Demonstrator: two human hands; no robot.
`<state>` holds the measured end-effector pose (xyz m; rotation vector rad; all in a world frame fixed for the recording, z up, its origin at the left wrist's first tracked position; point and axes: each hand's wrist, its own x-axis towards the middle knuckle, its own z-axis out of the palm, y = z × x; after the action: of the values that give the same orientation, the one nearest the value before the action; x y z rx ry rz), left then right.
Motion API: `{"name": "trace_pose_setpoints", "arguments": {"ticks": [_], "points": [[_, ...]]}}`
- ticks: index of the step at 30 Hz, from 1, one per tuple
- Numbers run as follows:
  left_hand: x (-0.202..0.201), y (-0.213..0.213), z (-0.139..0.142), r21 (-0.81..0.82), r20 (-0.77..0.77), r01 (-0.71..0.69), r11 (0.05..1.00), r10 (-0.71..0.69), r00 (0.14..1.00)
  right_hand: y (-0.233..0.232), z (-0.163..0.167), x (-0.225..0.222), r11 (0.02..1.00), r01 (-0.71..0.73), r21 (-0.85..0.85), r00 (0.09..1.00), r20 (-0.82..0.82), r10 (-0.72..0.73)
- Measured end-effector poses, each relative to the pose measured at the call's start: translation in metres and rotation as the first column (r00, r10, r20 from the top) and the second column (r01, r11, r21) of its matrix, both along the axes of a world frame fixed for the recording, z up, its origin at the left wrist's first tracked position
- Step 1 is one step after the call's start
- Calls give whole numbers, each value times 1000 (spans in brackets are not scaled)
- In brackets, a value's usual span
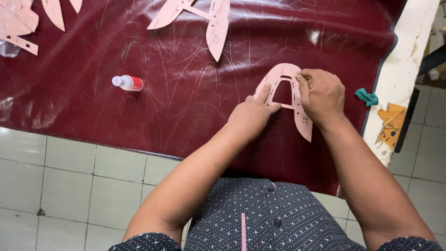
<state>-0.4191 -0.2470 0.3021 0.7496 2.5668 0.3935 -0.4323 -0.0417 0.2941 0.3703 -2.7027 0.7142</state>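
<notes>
The pink pattern (297,100) is lying near the red sheet's (139,121) right edge, legs toward the person; the left hand (251,116) is pressing it flat, the right hand (322,95) is gripping something unclear against its top.

Loads of open maroon leather sheet (186,107) left of the pink U-shaped template (288,88). Only a small white bottle (127,82) lies out there, well apart. More pink templates (204,16) crowd the far edge; a teal scrap (367,96) sits just right.
</notes>
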Motion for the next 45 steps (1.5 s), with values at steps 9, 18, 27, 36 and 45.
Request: {"name": "trace_pose_setpoints", "arguments": {"ticks": [9, 18, 27, 36, 45], "points": [[-1, 0, -2, -1, -3, -6, 1000, 6, 1000, 10, 2, 9, 986, 115, -120, 984, 152, -96], [-1, 0, 0, -5, 1, -7, 1000, 7, 1000, 9, 3, 22, 996, 23, -81, 996, 82, -16], [-3, -1, 6, -21, 15, 12, 1000, -11, 1000, 13, 2, 34, 989, 72, -126, 992, 116, -57], [-2, -1, 6, -13, 7, -5, 1000, 5, 1000, 12, 5, 48, 996, 11, -83, 995, 98, -3], [-2, 0, 9, -17, 20, -11, 1000, 12, 1000, 18, 5, 61, 966, 176, -190, 970, 203, -137]]}}
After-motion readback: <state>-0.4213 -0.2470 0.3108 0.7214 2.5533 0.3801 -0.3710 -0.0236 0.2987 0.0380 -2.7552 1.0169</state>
